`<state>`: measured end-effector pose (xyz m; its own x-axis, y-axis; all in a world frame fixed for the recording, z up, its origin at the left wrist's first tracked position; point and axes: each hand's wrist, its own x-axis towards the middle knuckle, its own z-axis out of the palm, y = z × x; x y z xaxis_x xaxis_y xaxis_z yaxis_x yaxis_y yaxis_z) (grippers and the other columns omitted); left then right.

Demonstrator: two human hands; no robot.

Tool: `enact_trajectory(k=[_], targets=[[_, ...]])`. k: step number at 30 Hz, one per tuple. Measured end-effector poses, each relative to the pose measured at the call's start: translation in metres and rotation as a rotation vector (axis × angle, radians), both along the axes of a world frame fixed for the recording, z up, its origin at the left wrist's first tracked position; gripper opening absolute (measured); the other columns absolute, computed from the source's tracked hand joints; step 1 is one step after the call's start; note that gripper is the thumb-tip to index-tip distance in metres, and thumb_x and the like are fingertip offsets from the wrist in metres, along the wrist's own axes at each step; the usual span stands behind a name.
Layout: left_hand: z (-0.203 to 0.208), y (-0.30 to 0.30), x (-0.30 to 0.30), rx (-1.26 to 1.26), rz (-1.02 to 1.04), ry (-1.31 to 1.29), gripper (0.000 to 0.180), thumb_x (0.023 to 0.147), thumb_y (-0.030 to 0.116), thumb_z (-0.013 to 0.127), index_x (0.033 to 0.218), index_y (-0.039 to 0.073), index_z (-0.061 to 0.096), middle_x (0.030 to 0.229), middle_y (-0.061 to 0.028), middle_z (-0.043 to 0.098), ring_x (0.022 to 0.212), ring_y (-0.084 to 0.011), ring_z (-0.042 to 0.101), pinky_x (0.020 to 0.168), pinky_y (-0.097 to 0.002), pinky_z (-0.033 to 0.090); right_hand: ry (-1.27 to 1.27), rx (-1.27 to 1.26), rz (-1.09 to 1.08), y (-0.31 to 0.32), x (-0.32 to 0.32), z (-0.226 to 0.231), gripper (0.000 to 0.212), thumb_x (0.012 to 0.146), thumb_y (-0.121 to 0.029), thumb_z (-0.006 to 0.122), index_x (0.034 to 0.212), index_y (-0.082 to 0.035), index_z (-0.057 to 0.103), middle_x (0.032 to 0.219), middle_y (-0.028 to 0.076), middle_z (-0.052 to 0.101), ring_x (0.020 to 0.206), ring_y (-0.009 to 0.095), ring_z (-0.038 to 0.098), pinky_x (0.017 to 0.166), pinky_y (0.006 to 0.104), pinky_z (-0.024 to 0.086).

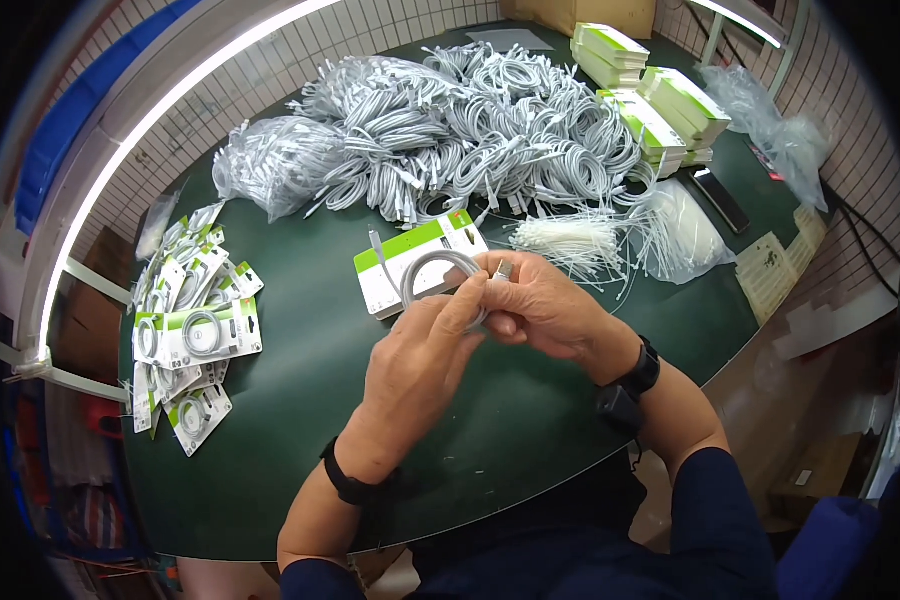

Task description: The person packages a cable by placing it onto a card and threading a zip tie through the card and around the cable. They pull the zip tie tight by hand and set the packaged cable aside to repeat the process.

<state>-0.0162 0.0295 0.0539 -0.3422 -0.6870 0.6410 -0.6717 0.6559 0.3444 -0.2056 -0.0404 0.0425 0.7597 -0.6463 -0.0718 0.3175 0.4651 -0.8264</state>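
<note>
Both my hands meet above the middle of the green table, holding a coiled grey-white USB cable point(411, 277). My left hand point(415, 345) pinches the lower right side of the coil between thumb and fingers. My right hand point(555, 305) is closed round the cable by its metal plug, which sticks up beside the fingertips. The cable's other, slimmer end rises free at the coil's left. Just behind the coil lies a white and green packaging card point(425, 237), partly hidden by the cable and hands; it seems to top a small stack.
A large heap of bundled cables point(530, 120) covers the far middle. White cable ties point(570, 245) lie right of the card, near a phone point(720, 198) and stacked cards point(682, 105). Cards carrying coiled cables point(210, 330) pile up at left. A light tube point(120, 150) arches over the left side.
</note>
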Motion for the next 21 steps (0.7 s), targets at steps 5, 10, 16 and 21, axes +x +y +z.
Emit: enact_trajectory(k=[5, 10, 16, 21], targets=[[0.001, -0.004, 0.002, 0.003, -0.073, 0.089, 0.048, 0.072, -0.006, 0.08, 0.118, 0.005, 0.069, 0.094, -0.0109, 0.071, 0.084, -0.0274, 0.069, 0.074, -0.0363, 0.056, 0.023, -0.091, -0.191, 0.0, 0.003, 0.007, 0.05, 0.097, -0.019, 0.069, 0.137, 0.0, 0.047, 0.092, 0.005, 0.065, 0.062, 0.004, 0.054, 0.052, 0.0163, 0.042], [0.001, -0.009, 0.007, -0.055, -0.096, 0.122, 0.037, 0.071, -0.006, 0.081, 0.107, 0.004, 0.074, 0.086, -0.0088, 0.071, 0.078, -0.0235, 0.068, 0.069, -0.033, 0.055, 0.023, -0.06, -0.183, 0.002, 0.002, 0.01, 0.06, 0.095, -0.017, 0.071, 0.144, 0.0, 0.041, 0.096, 0.007, 0.065, 0.063, 0.005, 0.055, 0.054, 0.0169, 0.045], [0.009, -0.006, 0.009, 0.086, -0.102, 0.24, 0.029, 0.073, -0.006, 0.081, 0.099, 0.004, 0.075, 0.084, -0.0075, 0.071, 0.076, -0.0206, 0.067, 0.066, -0.0296, 0.053, 0.047, -0.119, -0.142, 0.003, -0.004, 0.01, 0.061, 0.094, -0.016, 0.071, 0.144, -0.001, 0.041, 0.104, 0.009, 0.065, 0.07, 0.007, 0.057, 0.059, 0.0187, 0.048], [0.011, -0.007, 0.017, 0.102, -0.086, 0.252, 0.028, 0.072, -0.005, 0.082, 0.098, 0.004, 0.076, 0.083, -0.0071, 0.071, 0.075, -0.0205, 0.067, 0.065, -0.0299, 0.052, 0.246, -0.694, -0.296, 0.005, -0.007, 0.016, 0.062, 0.086, -0.009, 0.075, 0.141, -0.004, 0.045, 0.117, 0.01, 0.063, 0.085, 0.012, 0.061, 0.067, 0.0238, 0.051]])
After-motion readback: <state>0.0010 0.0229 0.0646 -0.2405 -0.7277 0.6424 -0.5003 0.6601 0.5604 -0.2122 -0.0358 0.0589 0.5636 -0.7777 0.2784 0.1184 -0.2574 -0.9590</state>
